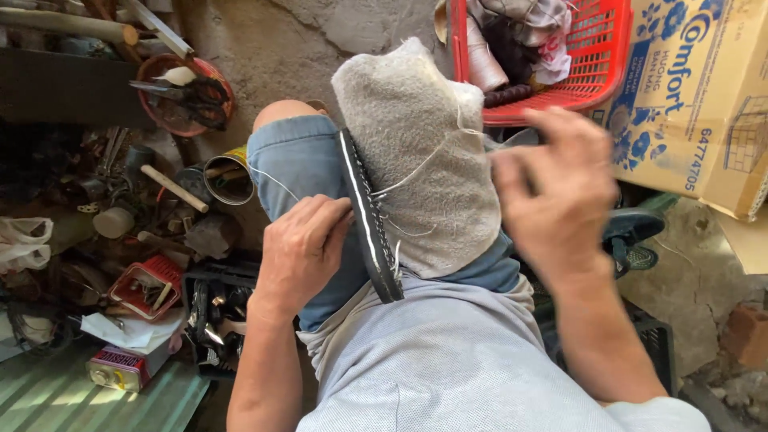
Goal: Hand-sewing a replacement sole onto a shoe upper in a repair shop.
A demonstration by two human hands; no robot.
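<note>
A grey fuzzy slipper point(416, 152) lies sole-edge up across my lap, its black sole point(370, 220) showing a row of stitches. My left hand point(302, 248) grips the sole edge from the left, fingertips against it. A white thread point(424, 164) runs from the stitching up and right toward my right hand point(556, 192). That hand is blurred with motion, fingers closed, apparently pinching the thread's end just right of the slipper. I cannot make out a needle.
A red plastic basket point(596, 76) with cloth and thread spools sits behind the slipper, a cardboard box point(696, 104) to its right. Tools, tins, a red bowl point(180, 96) and a small red crate point(148, 288) clutter the floor at left. A green sandal point(636, 232) lies at right.
</note>
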